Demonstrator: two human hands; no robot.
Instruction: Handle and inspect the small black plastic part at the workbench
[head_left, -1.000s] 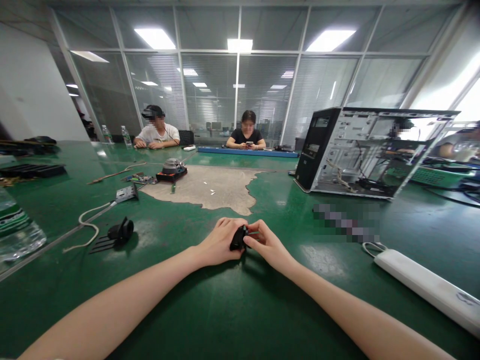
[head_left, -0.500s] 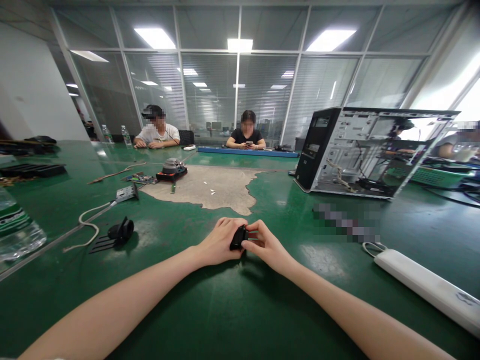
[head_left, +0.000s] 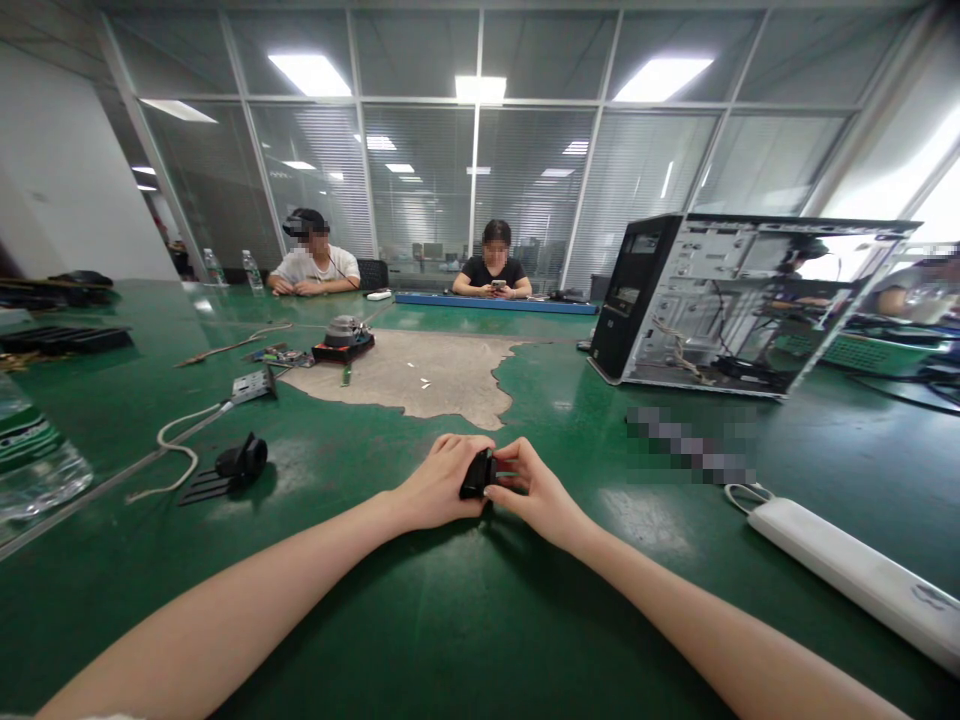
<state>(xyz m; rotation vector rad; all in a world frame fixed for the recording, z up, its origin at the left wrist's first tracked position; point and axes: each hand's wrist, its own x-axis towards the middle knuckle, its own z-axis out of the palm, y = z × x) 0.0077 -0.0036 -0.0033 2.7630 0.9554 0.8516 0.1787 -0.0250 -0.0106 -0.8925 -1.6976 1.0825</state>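
A small black blocky part (head_left: 475, 474) is held just above the green table (head_left: 480, 620), its exact kind too small to make out. My left hand (head_left: 444, 482) is closed around it from the left, back of the hand upward. From the right, my right hand (head_left: 534, 488) pinches the part's edge between thumb and fingers. Left of the hands lies a black slotted plastic piece with a round housing (head_left: 241, 460). Behind it a metal bracket (head_left: 253, 386) trails a pale cable (head_left: 177, 448).
An opened computer case (head_left: 637, 300) stands at the right, with a white power strip (head_left: 847, 570) nearer me. A water bottle (head_left: 37, 460) is at the left edge. A heat sink with fan (head_left: 343, 340) sits farther back. Two people sit across the table; another is far right.
My right fingers have shifted very slightly against the black part. Both hands stay in the same place, and the rest of the table looks the same.
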